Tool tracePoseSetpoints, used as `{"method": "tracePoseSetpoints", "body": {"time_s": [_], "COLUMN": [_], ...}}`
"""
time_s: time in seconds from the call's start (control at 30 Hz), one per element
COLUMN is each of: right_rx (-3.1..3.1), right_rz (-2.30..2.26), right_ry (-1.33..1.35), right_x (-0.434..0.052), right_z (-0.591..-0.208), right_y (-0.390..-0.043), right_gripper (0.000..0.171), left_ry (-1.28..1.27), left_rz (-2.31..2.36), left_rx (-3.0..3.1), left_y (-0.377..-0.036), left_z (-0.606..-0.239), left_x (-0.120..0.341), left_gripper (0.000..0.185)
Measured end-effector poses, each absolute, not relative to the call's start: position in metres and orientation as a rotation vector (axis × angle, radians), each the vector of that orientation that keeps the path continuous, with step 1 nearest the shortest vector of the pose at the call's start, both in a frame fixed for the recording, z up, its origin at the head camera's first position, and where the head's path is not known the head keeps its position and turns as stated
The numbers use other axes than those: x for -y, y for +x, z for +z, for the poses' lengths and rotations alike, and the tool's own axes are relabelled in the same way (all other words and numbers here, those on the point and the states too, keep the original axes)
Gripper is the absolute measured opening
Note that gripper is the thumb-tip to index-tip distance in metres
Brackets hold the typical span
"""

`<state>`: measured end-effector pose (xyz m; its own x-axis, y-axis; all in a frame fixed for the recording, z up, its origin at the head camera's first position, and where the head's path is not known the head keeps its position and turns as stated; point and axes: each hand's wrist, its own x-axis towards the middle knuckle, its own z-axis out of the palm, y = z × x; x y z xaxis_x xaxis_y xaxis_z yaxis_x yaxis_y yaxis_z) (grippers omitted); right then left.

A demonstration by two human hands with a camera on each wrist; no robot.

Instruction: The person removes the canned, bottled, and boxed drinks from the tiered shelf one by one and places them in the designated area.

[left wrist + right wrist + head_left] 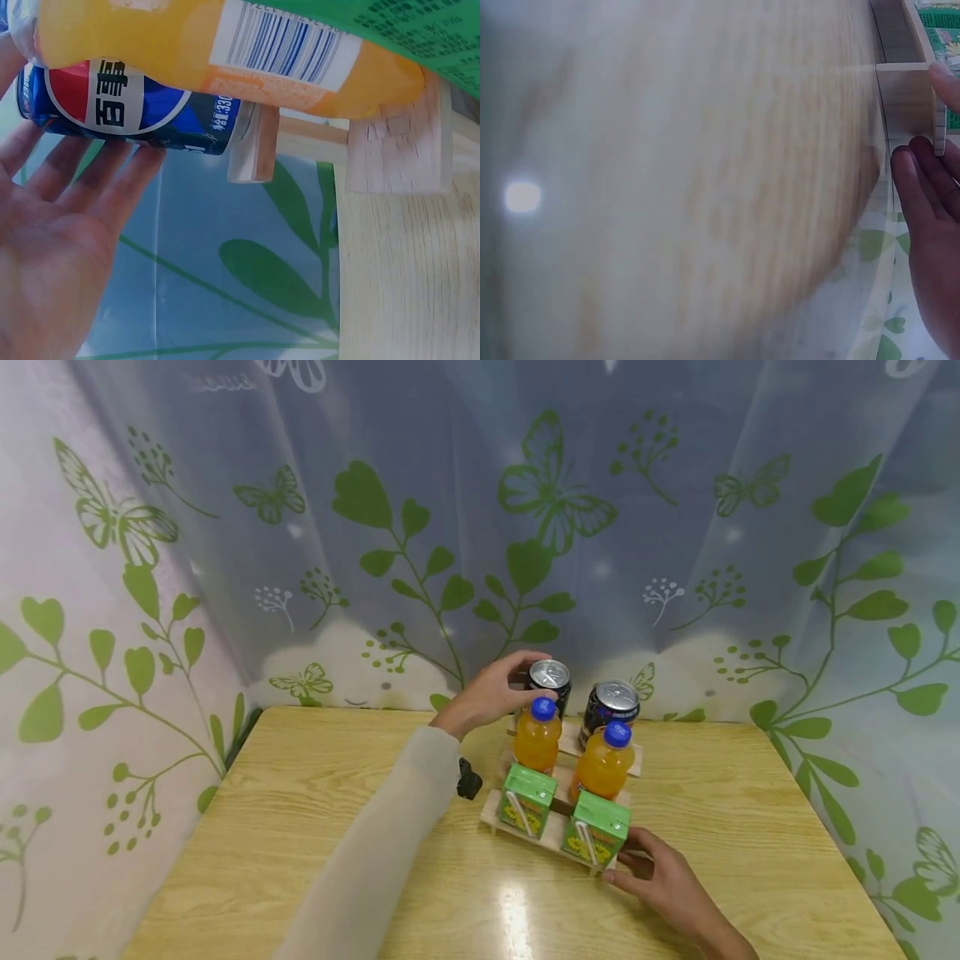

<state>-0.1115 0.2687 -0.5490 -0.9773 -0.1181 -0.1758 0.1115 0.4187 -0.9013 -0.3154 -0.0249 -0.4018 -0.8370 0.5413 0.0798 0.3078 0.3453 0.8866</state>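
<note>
Left hand fingers curl around rear can; right hand flat, touching rack corner, partly cropped.

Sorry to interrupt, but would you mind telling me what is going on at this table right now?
A person is working at a small stepped wooden rack of drinks on a table. The left hand reaches to the back row, fingers on the left can. The right hand rests against the rack's front corner beside a green juice box. Two orange bottles stand in the middle row.
</note>
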Motion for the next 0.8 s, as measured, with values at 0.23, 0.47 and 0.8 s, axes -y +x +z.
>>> {"method": "tracePoseSetpoints", "body": {"time_s": [0.23,0.47,0.8], "right_rx": [-2.537,-2.564,-2.572], "right_rz": [-1.515,-1.47,-1.455], "right_ry": [-0.003,-0.01,0.002], "right_x": [-0.2695,-0.2711,-0.2703], "right_z": [-0.5487,-0.5491,-0.5478], "right_y": [-0.1113,-0.1108,-0.1109], "right_gripper": [0.065,0.064,0.065], "left_ry": [0.723,0.713,0.694], "left_rz": [1.52,1.546,1.573], "left_rx": [-2.394,-2.403,-2.426], "left_y": [-0.3126,-0.3115,-0.3117], "left_z": [-0.4,-0.4011,-0.3997], "left_x": [0.0256,0.0273,0.0337], "left_gripper": [0.061,0.058,0.057]}}
